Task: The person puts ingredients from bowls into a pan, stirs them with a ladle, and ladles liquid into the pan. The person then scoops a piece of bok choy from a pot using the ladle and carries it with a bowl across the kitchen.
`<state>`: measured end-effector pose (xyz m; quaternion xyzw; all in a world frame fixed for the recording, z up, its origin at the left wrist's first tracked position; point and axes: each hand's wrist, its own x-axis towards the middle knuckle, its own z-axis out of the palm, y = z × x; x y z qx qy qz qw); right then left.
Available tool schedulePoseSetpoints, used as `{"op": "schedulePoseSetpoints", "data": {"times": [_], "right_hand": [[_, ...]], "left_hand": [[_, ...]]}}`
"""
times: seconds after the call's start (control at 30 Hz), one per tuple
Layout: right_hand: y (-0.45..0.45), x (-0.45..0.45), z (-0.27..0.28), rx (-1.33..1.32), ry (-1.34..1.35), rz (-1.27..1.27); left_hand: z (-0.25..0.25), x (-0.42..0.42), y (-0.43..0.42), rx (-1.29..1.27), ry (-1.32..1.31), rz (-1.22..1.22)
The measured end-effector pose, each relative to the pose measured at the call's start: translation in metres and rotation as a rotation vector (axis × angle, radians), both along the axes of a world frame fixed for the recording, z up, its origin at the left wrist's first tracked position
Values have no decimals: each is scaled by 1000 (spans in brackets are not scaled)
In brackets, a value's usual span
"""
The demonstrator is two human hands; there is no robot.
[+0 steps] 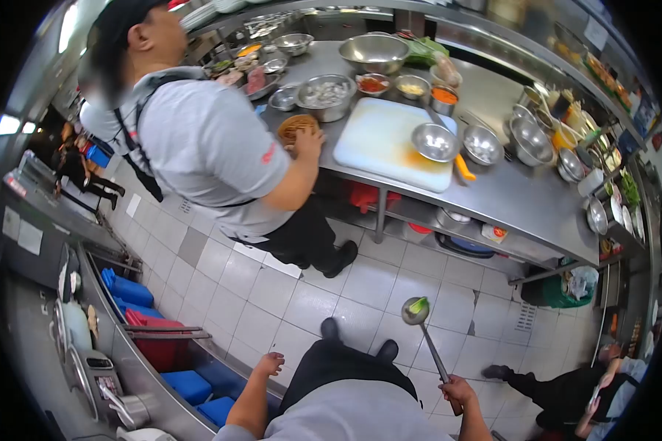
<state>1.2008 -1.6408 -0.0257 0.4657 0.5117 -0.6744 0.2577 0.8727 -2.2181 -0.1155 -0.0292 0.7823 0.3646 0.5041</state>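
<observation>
My right hand (460, 392) is closed around the handle of a long metal ladle (440, 359), held out over the floor in front of me. In the ladle's bowl lies a piece of green vegetable (418, 306). At my other side, my left hand (271, 363) hangs in the air with loosely bent fingers, and nothing shows in it. It is nearest to the steel counter edge on the left and touches nothing that I can see.
A co-worker (198, 140) stands at the steel table (522, 198), a hand on a brown basket (298, 130). On the table are a white cutting board (375, 140) and several metal bowls. Blue containers (186, 385) sit low at left. Another person (566, 397) is at right.
</observation>
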Motion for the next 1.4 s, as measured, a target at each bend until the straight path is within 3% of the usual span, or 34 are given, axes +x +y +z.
{"op": "schedulePoseSetpoints", "data": {"times": [0.07,0.2,0.47,0.57,0.77,0.9,1.1,1.3,1.4], "right_hand": [[-9,-16,7,63,-39,255],[-63,-103,60,115,-30,473],[-244,-297,54,13,-27,776],[-309,-370,65,31,-14,963],[-379,-489,70,-86,40,1058],[-445,-555,89,-139,12,977],[-519,-661,43,-182,81,1005],[-543,-738,30,-106,73,996],[-538,-758,30,-73,70,979]], "left_hand": [[35,-6,-2,-184,-128,348],[23,-18,-64,-31,-111,627],[-29,-45,-202,25,-87,878],[-21,-56,-235,83,-84,1025],[-12,-115,-281,186,-25,1171],[20,-179,-277,379,-97,1091],[75,-294,-247,591,-116,853],[123,-453,-231,599,109,510],[136,-542,-211,498,379,321]]}}
